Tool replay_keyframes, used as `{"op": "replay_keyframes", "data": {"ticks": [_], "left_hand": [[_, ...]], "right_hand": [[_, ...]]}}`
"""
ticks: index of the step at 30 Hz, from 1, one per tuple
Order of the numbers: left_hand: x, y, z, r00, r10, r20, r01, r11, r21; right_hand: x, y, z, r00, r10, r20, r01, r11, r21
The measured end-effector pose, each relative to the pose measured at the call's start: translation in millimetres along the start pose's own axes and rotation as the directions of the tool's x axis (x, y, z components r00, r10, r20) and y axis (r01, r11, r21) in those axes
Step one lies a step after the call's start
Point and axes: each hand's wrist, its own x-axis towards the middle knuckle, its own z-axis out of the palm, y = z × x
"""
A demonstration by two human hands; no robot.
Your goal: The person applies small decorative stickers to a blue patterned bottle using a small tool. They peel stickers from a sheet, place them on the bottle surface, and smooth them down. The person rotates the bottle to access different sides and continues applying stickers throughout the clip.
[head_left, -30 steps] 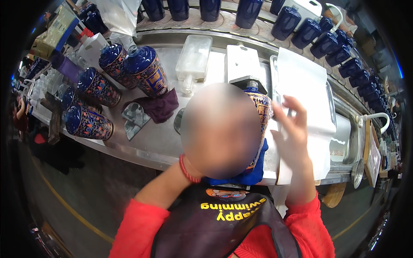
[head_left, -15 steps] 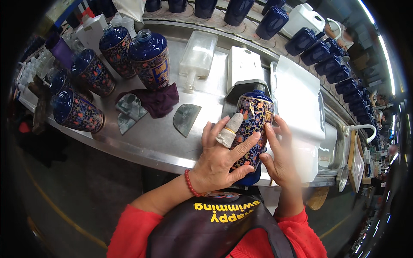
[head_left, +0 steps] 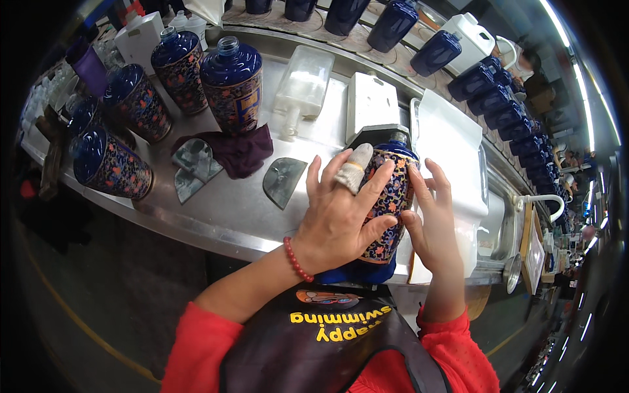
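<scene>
A dark blue bottle (head_left: 388, 232) with a floral wrap lies tilted in front of me, its neck pointing away against a dark rest. Across its left side and front spreads my left hand (head_left: 341, 219), fingers stretched out and the thumb lying on the wrap. One of its fingers wears a pale cloth finger cover (head_left: 354, 169). On the bottle's right side is my right hand (head_left: 432, 219), fingers apart, fingertips at its upper edge and the thumb lower down. A blue cloth (head_left: 359, 272) lies under the bottle's base.
Several decorated blue bottles (head_left: 232, 88) stand at the left. A purple cloth (head_left: 246, 152), dark scraper-like plates (head_left: 285, 182), a clear bottle (head_left: 303, 82) and a white block (head_left: 371, 105) lie on the metal table (head_left: 229, 223). White sheets (head_left: 452, 150) sit right; plain blue bottles (head_left: 393, 26) line the conveyor.
Both hands have shifted up the bottle toward its neck. My left index finger now reaches higher on the wrap. Bottles on the conveyor have moved along.
</scene>
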Motion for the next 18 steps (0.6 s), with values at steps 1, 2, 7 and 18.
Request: {"op": "replay_keyframes", "data": {"ticks": [1,2,7,18], "left_hand": [[4.7,-0.1,2.5,1.000,-0.007,0.008,0.007,1.000,0.016],[7.8,0.5,4.1,1.000,-0.012,0.018,0.011,0.999,0.032],[12.0,1.1,8.1,1.000,-0.013,0.013,0.013,1.000,0.002],[15.1,3.8,6.0,0.999,-0.025,0.028,0.025,0.999,-0.024]], "right_hand": [[-0.4,-0.9,0.1,1.000,0.010,0.004,-0.010,1.000,-0.004],[-1.0,-1.7,0.2,1.000,0.022,0.006,-0.022,1.000,-0.007],[-2.8,-1.4,0.4,0.999,0.025,0.023,-0.025,0.999,0.038],[-5.5,5.5,1.3,0.999,0.019,0.031,-0.020,0.999,0.043]]}}
